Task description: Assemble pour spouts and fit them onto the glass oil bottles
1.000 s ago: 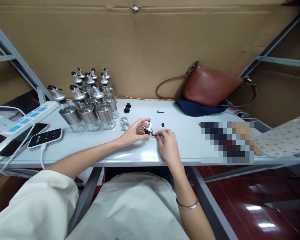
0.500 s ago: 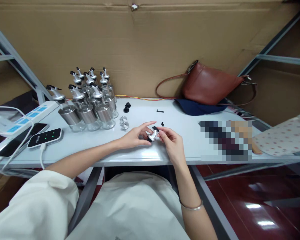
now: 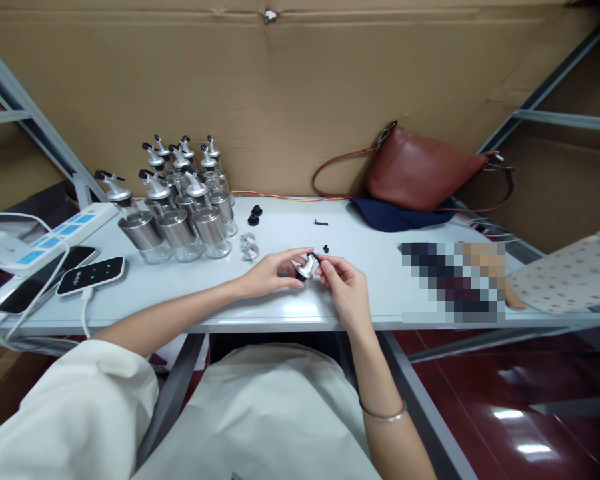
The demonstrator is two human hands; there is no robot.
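Note:
A silver pourer spout (image 3: 306, 269) with a black base and a black flap is held just above the table's front part. My left hand (image 3: 269, 275) is closed around its base, thumb below and index finger reaching over to the flap. My right hand (image 3: 347, 287) pinches the flap end of the spout between thumb and fingers; the fingertips partly hide it. Behind the hands lie a small black part (image 3: 326, 249) and a thin black strip (image 3: 321, 223). Two silver spout pieces (image 3: 249, 247) and two black stoppers (image 3: 254, 215) lie to the left.
Several glass bottles (image 3: 211, 233) with steel sleeves and pourer spouts stand at the left. A power strip (image 3: 63, 233), a phone (image 3: 40, 283) and a white device (image 3: 93, 275) lie farther left. A brown bag (image 3: 420, 170) rests on a dark blue cap (image 3: 380, 215) at the back right.
My left index finger has come down onto the top of the pourer spout, by its black flap. The spout has turned slightly; my right hand keeps its pinch.

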